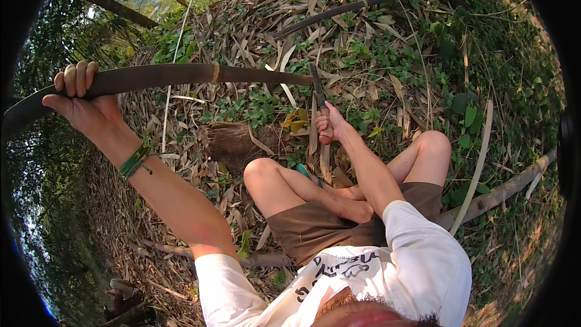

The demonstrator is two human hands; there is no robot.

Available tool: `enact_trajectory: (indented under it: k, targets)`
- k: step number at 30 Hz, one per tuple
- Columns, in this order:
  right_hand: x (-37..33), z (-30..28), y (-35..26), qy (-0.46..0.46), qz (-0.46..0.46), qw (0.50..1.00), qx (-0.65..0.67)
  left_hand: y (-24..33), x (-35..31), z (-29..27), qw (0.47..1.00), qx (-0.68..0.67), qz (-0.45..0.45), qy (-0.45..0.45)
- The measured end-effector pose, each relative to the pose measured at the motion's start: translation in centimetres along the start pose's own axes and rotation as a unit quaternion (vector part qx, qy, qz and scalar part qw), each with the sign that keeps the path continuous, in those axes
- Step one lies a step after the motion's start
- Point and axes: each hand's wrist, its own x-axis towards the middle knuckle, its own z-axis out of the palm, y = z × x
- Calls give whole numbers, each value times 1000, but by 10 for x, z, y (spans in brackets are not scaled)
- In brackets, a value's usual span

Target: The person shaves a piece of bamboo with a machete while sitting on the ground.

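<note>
My left hand (82, 94) is raised at the far left, fingers wrapped round a long dark bamboo pole (160, 75). A pale ring marks one joint along it. The pole runs from the left rim toward the middle, and its thin tip reaches the blade of a knife. My right hand (330, 124) closes on that knife's handle in front of my crossed legs. Its dark blade (317, 82) points away from me, upright in the picture. Whether the pole's tip touches the blade, I cannot tell.
A short brown log (230, 139) lies beyond my knee. Another dark pole (369, 3) lies farther off among dry leaves. To the right are a pale stick (478, 169) and a thicker branch (508, 191). A thin pale strip (175, 60) crosses behind the bamboo pole.
</note>
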Motion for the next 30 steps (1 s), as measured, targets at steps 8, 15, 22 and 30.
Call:
enact_trajectory:
  k: [8,15,22,30]
  targets:
    - [23,1,7,-53,-21,998,19,-5,7,2,1000,-10,-10,4]
    - [23,9,19,-18,-22,999,40,4,3,-4,1000,16,-2,22]
    - [17,10,26,-63,-10,995,81,-1,10,-7,1000,5,-11,-4]
    - [2,55,28,-196,27,972,-126,2,7,-9,996,65,28,61]
